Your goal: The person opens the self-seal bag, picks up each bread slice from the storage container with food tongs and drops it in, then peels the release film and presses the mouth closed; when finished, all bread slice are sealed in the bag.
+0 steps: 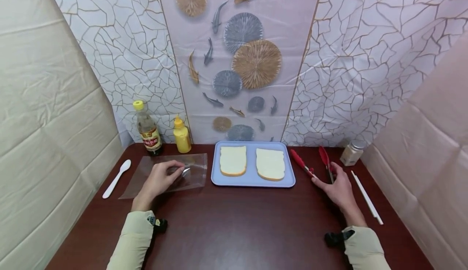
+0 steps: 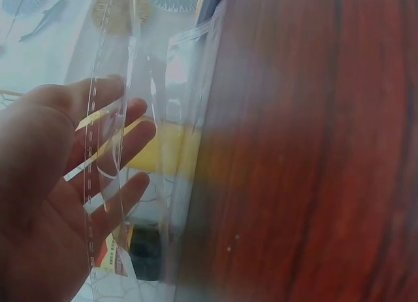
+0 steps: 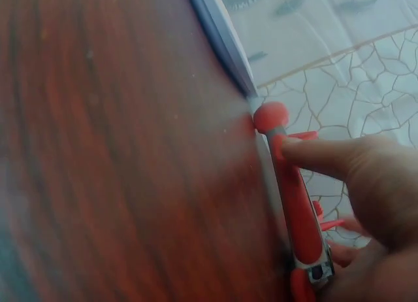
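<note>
Dark reddish wood makes up our table [image 1: 234,225], closed in by cream sheets at the sides and, at the far end, a backdrop printed with cracked lines, fish and round fans.

Our left hand [image 1: 158,180] rests at the near left on a clear plastic bag [image 1: 166,174] that lies flat on the wood. In the left wrist view the fingers [image 2: 124,135] are spread and nearly straight, with the edge of the film running across them; they press on it rather than curl round it.

Our right hand [image 1: 338,188] is at the near right, on a pair of red tongs [image 1: 314,165] whose two arms lie spread on the table, tips pointing away from us. The right wrist view shows one finger [image 3: 320,157] laid along a red arm [image 3: 294,204], the others curling around the hinge end, so we take the hand to be gripping the tongs.

Between the hands, a little farther off, sits a pale blue tray [image 1: 253,182] with two slices of white bread [image 1: 252,162] side by side. Far left stand a dark sauce bottle [image 1: 148,129] with a yellow cap and a yellow squeeze bottle [image 1: 181,135], just beside each other. A white plastic spoon [image 1: 116,178] lies left of the bag. At the far right stands a small glass jar [image 1: 352,153], and a white stick [image 1: 367,197] lies near the right edge.
</note>
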{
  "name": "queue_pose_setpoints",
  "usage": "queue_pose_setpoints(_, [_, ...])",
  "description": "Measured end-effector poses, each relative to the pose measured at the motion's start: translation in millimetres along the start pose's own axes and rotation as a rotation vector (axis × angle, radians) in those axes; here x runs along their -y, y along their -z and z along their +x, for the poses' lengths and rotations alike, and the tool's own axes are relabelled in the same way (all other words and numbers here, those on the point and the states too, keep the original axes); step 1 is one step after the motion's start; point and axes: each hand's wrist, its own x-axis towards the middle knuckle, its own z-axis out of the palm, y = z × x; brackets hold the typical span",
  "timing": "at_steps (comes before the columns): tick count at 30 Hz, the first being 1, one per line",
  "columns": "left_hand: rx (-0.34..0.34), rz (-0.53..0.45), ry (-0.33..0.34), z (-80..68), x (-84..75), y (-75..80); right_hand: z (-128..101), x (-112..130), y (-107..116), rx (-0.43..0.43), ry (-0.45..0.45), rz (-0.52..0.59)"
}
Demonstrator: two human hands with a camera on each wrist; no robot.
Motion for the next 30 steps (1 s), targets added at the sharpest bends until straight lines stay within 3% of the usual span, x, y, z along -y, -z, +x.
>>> queue_pose_setpoints(3, [-0.008,0.008,-0.009,1.7,-2.7,0.6,5.2,-2.1,2.7,0.035,-0.018,-0.025])
queue_pose_setpoints(11, [-0.023,0.011,-0.025,2.5,-9.1,1.8,5.8,-8.1,6.6,0.051,0.062,-0.163])
queue_pose_setpoints(21, [-0.011,0.019,-0.012,-1.5,-8.3,1.7,-4.5,-3.3,6.0,0.099,-0.061,-0.157])
queue_pose_setpoints(26, [-0.004,0.012,-0.007,-1.6,-11.5,4.0,-9.8,4.2,3.3,0.061,-0.091,-0.182])
queue_pose_setpoints(30, [-0.002,0.021,-0.008,-1.4,-12.0,3.5,-23.0,17.5,-0.7,0.007,-0.109,-0.137])
